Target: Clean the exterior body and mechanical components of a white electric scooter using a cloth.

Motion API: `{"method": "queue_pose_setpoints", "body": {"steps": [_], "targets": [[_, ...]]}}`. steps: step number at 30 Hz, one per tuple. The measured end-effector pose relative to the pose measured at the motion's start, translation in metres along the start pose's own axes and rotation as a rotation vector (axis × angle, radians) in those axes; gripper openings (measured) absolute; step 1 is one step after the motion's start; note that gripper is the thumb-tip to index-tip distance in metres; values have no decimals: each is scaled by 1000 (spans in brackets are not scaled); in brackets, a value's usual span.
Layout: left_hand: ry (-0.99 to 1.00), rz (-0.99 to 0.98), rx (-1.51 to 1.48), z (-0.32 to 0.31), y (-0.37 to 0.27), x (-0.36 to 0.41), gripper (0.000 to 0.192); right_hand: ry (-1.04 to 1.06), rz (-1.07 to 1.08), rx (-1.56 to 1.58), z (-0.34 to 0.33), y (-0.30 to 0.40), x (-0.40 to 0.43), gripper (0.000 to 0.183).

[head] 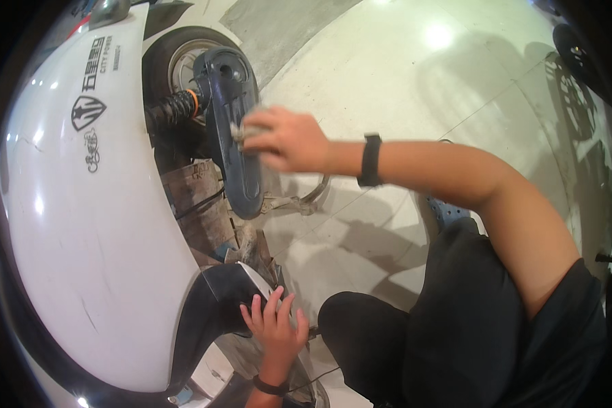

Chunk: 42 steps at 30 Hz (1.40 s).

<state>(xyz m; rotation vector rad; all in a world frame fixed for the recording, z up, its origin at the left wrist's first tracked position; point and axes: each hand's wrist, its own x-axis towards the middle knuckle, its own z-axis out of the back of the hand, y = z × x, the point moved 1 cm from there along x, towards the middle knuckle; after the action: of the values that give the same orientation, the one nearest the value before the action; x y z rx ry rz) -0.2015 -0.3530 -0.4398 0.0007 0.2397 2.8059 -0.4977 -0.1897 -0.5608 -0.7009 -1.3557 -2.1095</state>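
Observation:
My right hand (285,140), slightly blurred, pinches a crumpled whitish rag (239,133) against a long dark plastic drive-side cover (242,168) of an electric scooter. Behind that cover are the wheel with its black tyre (155,64) and a black coil spring shock absorber (176,106) with an orange ring. Lower down, my left hand (275,321) rests with spread fingers on the scooter's black plastic trim (229,290), beside a narrow white edge. It holds nothing. The large white body panel (92,214) bears dark lettering and a shield emblem, and has some scratches.
Below the cover are a dirty metal frame part (194,188) and a curved stand leg (313,196) over the pale tiled floor (347,102). My bent knees in black trousers (367,331) and a blue perforated shoe (446,210) are close by. A dark wheeled object (576,56) stands at the upper right.

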Motion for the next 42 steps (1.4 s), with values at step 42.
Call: {"method": "queue_pose_setpoints", "body": {"steps": [42], "targets": [[52, -32, 73, 1, -2, 1, 27, -84, -265, 26, -19, -35, 8, 29]]}}
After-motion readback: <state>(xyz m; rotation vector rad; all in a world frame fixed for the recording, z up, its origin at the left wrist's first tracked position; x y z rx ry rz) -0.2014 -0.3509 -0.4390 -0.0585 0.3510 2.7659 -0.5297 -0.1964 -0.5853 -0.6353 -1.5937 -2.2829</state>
